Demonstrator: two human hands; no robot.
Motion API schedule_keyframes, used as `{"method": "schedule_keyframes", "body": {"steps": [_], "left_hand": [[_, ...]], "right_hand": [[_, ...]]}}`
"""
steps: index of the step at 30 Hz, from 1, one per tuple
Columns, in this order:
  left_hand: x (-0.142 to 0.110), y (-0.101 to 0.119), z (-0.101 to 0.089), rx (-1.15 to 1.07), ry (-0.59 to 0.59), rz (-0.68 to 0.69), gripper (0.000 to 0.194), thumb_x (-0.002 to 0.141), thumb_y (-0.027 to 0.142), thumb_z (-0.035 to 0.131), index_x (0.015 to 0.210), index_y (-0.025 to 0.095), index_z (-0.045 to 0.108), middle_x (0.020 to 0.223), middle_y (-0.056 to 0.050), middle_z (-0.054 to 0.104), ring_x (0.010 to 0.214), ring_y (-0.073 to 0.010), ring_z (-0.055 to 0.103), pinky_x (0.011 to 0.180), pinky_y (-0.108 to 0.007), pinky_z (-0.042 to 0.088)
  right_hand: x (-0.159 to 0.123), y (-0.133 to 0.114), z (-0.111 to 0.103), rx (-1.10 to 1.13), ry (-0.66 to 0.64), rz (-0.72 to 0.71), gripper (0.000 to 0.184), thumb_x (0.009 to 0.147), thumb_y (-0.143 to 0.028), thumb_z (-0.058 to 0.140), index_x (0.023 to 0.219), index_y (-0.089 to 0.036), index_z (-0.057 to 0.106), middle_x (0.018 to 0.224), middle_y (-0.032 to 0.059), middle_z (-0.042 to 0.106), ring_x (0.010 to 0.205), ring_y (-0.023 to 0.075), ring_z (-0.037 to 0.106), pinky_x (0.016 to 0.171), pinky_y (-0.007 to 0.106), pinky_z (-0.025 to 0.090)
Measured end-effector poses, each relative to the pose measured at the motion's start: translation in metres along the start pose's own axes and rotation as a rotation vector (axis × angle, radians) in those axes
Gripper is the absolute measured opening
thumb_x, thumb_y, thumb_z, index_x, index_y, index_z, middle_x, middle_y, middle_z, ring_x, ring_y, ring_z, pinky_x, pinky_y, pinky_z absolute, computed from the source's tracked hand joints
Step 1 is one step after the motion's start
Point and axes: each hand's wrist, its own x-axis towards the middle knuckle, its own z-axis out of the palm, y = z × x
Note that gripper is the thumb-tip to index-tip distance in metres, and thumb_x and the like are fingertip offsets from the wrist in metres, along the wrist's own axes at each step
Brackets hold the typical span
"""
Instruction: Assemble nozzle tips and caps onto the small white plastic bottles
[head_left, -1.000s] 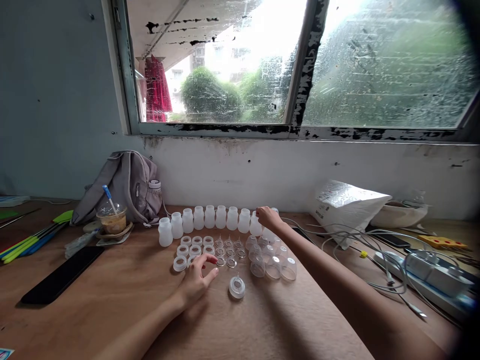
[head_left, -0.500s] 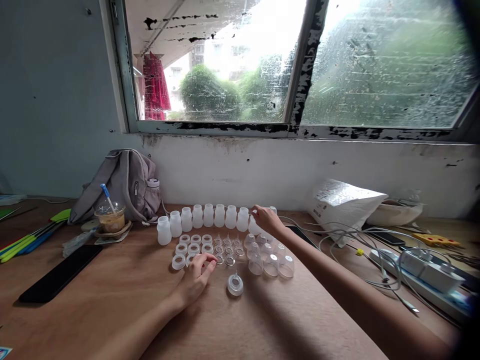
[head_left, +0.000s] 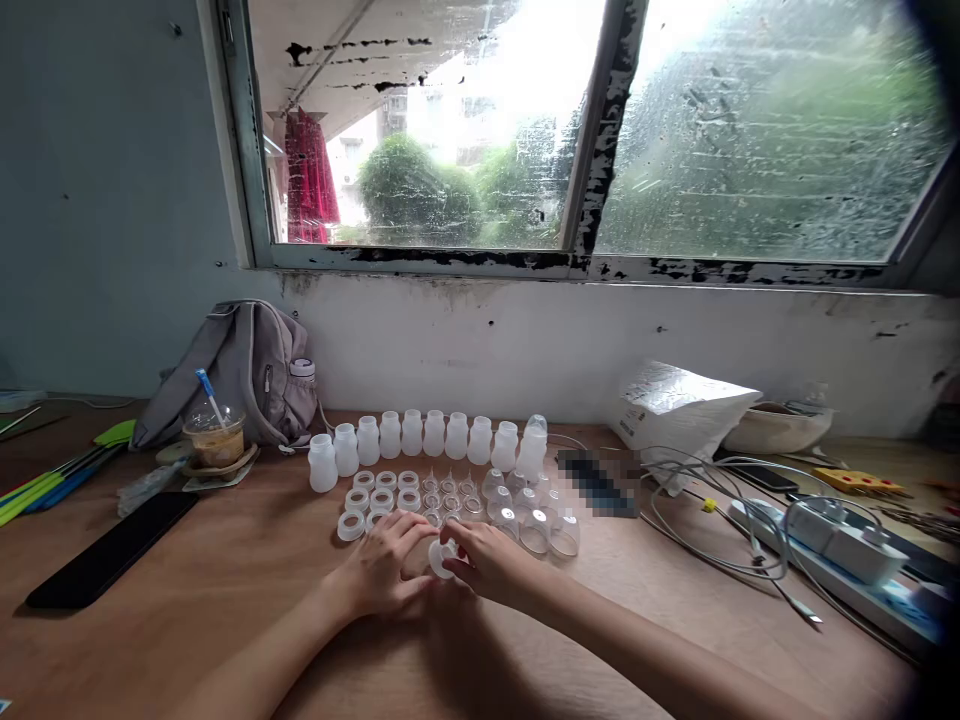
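Note:
Both hands meet at the middle of the wooden desk [head_left: 225,580] around one small translucent cap piece [head_left: 439,556]. My left hand [head_left: 386,570] curls against its left side and my right hand [head_left: 487,560] pinches it from the right. Just beyond them lie rows of white rings [head_left: 382,497], small clear nipples [head_left: 448,487] and clear dome caps [head_left: 536,530]. A row of small white bottles [head_left: 412,435] stands behind those, with one capped bottle [head_left: 532,448] at its right end.
A grey bag [head_left: 240,370] and a plastic cup with a straw [head_left: 214,435] sit at the back left, a black phone [head_left: 109,550] and coloured pens [head_left: 45,485] further left. Cables [head_left: 720,490], a power strip [head_left: 847,530] and a white packet [head_left: 679,405] lie at the right.
My right hand has come back from the bottle row to the cap piece in front. My left hand has shifted right onto the same piece, and both now grip it.

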Motion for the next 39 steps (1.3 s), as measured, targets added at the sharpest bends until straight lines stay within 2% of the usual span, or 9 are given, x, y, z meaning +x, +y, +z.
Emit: {"method": "schedule_keyframes", "body": {"steps": [2,5,10,13,23,27,32,39], "left_hand": [[0.0,-0.003,0.003,0.037,0.026,-0.002,0.044,0.07,0.036,0.058,0.11,0.021,0.046,0.105,-0.006,0.053,0.097,-0.0218,0.047,0.085,-0.035,0.038],[0.0,-0.008,0.005,0.063,0.073,-0.015,0.036,0.072,0.033,0.055,0.104,0.019,0.047,0.1,-0.006,0.055,0.093,-0.0213,0.049,0.082,-0.036,0.039],[-0.001,-0.014,0.004,0.066,0.113,-0.041,0.026,0.076,0.031,0.051,0.099,0.018,0.049,0.092,-0.006,0.056,0.086,-0.0212,0.051,0.077,-0.035,0.041],[0.0,-0.018,0.003,0.072,0.115,-0.042,0.025,0.077,0.032,0.051,0.097,0.018,0.049,0.09,-0.006,0.056,0.086,-0.0209,0.051,0.077,-0.035,0.041],[0.001,-0.027,0.002,0.055,0.094,-0.095,0.034,0.072,0.034,0.055,0.102,0.019,0.051,0.097,-0.005,0.058,0.094,-0.0208,0.051,0.085,-0.035,0.039],[-0.001,-0.032,0.002,0.094,0.053,-0.162,0.034,0.072,0.035,0.055,0.102,0.02,0.052,0.102,-0.005,0.058,0.099,-0.0222,0.049,0.089,-0.036,0.035],[-0.001,-0.035,0.003,0.156,0.04,-0.191,0.031,0.073,0.037,0.053,0.1,0.022,0.053,0.105,-0.003,0.056,0.102,-0.0215,0.046,0.09,-0.037,0.032],[-0.002,-0.04,0.006,0.228,0.022,-0.233,0.029,0.076,0.041,0.049,0.098,0.023,0.054,0.107,-0.003,0.053,0.104,-0.0213,0.044,0.091,-0.038,0.03]], "right_hand": [[0.006,-0.004,0.001,0.035,0.055,-0.011,0.015,0.076,-0.019,0.048,0.091,-0.019,0.048,0.075,0.0028,0.059,0.063,0.0133,0.055,0.054,0.021,0.035],[0.014,-0.009,0.004,0.051,0.102,-0.042,0.017,0.073,-0.014,0.047,0.088,-0.019,0.046,0.071,0.0008,0.057,0.058,0.0113,0.051,0.051,0.02,0.033],[0.029,-0.009,0.009,0.054,0.115,-0.078,0.013,0.069,-0.01,0.046,0.079,-0.018,0.044,0.064,-0.0006,0.054,0.052,0.0101,0.046,0.046,0.019,0.028],[0.036,-0.008,0.009,0.032,0.125,-0.094,0.02,0.066,-0.005,0.043,0.082,-0.017,0.046,0.068,0.0002,0.054,0.055,0.0098,0.046,0.049,0.019,0.03],[0.034,0.001,-0.011,0.009,0.028,-0.117,0.027,0.064,-0.01,0.049,0.089,-0.02,0.05,0.082,0.0014,0.055,0.063,0.011,0.049,0.054,0.019,0.034],[0.032,0.012,-0.021,0.018,0.05,-0.068,0.026,0.067,-0.012,0.049,0.092,-0.019,0.048,0.084,0.0028,0.057,0.069,0.0133,0.052,0.059,0.021,0.036],[0.031,0.028,-0.034,0.004,0.116,0.085,0.029,0.072,-0.016,0.05,0.1,-0.018,0.044,0.091,0.0059,0.058,0.078,0.0161,0.054,0.062,0.022,0.037],[0.032,0.045,-0.036,-0.242,-0.094,0.226,0.017,0.073,-0.021,0.052,0.09,-0.018,0.054,0.078,0.0052,0.062,0.07,0.0177,0.055,0.058,0.024,0.032]]}}
